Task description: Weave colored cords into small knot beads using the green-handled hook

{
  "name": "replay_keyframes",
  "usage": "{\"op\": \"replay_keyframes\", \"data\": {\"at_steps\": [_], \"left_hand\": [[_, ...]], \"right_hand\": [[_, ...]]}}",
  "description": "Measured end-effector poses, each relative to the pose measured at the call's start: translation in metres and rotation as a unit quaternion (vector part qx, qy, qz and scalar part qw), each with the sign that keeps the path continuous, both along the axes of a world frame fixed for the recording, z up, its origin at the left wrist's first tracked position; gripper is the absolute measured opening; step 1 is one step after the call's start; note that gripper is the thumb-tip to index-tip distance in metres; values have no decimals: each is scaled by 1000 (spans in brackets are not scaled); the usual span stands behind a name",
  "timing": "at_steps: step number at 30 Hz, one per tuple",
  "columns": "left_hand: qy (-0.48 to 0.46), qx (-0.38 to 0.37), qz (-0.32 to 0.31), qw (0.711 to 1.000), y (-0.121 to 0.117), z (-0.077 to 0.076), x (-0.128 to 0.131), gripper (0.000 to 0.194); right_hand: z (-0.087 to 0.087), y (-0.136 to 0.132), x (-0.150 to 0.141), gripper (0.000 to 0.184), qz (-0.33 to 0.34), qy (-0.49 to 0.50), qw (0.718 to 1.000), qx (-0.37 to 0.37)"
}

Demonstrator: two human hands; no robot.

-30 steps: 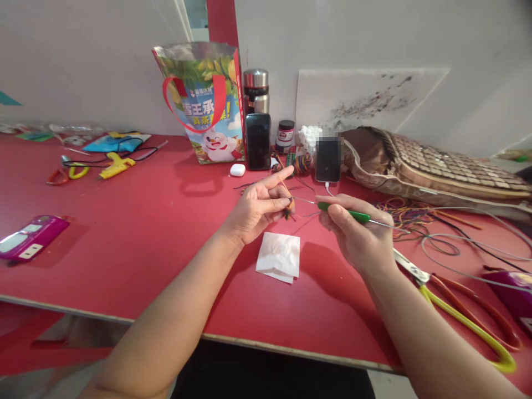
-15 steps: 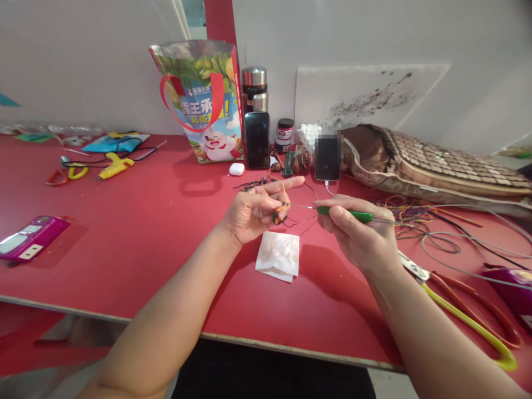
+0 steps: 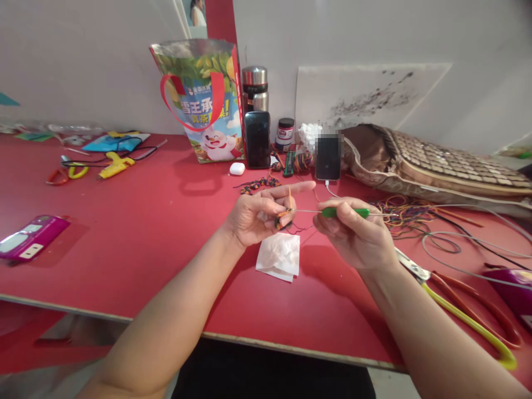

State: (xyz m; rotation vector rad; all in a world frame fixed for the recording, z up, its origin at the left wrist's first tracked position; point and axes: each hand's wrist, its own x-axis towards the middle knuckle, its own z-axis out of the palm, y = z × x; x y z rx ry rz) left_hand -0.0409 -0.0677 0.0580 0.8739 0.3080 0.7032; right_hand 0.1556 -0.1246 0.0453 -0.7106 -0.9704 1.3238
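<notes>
Head view: the left hand pinched multicoloured yarnwork at the clock's centre; the right hand clamped a green-handled hook. Tissue lay at six o'clock, scissors at four, partly hidden.

Plain black clothing is covering the person's lap, showing one even, dark tone. The left hand and right hand are showing bare, and the left forearm and right forearm, bare too, are tapering toward slim wrists.
</notes>
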Motion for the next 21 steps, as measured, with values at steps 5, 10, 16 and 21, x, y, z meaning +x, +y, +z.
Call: {"op": "replay_keyframes", "data": {"at_steps": [5, 10, 16, 21], "left_hand": [[15, 38, 33, 999, -4, 0, 7, 51], [37, 98, 146, 984, -10, -6, 19, 52], [52, 130, 223, 965, -16, -8, 23, 55], [73, 136, 238, 959, -17, -6, 22, 61]], "right_hand": [[-5, 1, -2, 28, 26, 17, 999, -18], [-7, 2, -7, 26, -23, 23, 999, -25], [-7, 5, -6, 29, -33, 34, 998, -41], [-8, 5, -7, 27, -36, 34, 998, -37]]}}
